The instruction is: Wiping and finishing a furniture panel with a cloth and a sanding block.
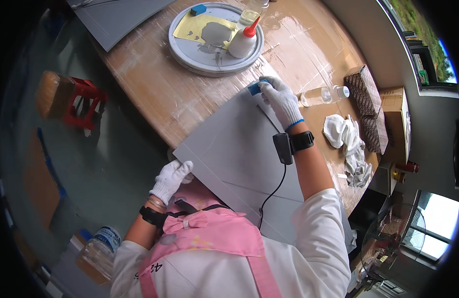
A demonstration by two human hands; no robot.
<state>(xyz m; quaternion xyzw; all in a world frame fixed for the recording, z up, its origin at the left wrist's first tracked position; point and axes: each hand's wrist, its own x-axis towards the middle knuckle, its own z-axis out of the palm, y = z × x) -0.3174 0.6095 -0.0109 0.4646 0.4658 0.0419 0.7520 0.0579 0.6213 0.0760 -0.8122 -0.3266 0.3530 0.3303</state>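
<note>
Daylight came through the right-hand windows, the lower one blown white; glare streaked the table, the floor lay dim, and fisheye edges curved into black.

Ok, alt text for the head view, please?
A gloved right hand holds a blue block at the far end of a grey sheet; the gloved left hand is by its left corner. Beyond, a round tray holds a red-capped bottle.

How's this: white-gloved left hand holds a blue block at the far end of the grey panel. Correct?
Wrong hand: the white-gloved right hand holds the blue block at the far end of the grey panel, as the head view shows.
</note>
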